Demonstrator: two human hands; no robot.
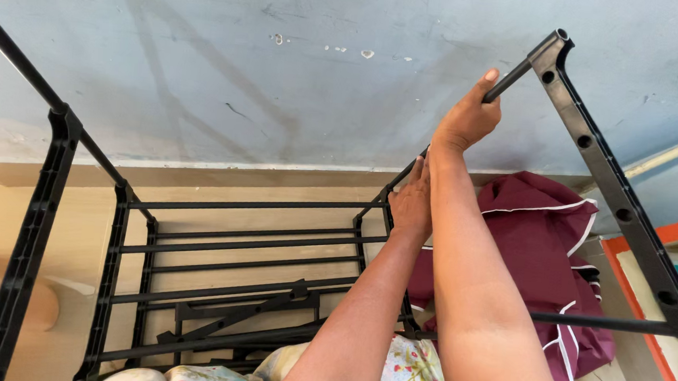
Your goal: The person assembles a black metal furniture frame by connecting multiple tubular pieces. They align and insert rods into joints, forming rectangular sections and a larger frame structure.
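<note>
The thin black metal upright rod (512, 77) stood at the upper right of the view, its long axis running up and to the right into the socket end of a black plastic side bracket with round holes (604, 173). The right hand (466, 118) was closed around this rod just below the bracket, thumb laid along the shaft and pointing toward the socket. The left hand (412, 200) sat lower on the same line, directly beneath the right wrist, resting against the top right corner of the black tubular shelf frame (250, 236); whether its fingers were wrapped around a member there could not be determined, as the right forearm covered them. The right hand was therefore the nearer of the two to the bracket joint. Two side brackets were fully countable in the foreground: the one at the right and a second black plastic bracket (30, 232) at the left. The upper shelf tier showed roughly six horizontal bars, with a further tier below. Beyond the frame, a crumpled maroon cloth with white piping (546, 237) lay on the floor against the pale blue wall (284, 67).
</note>
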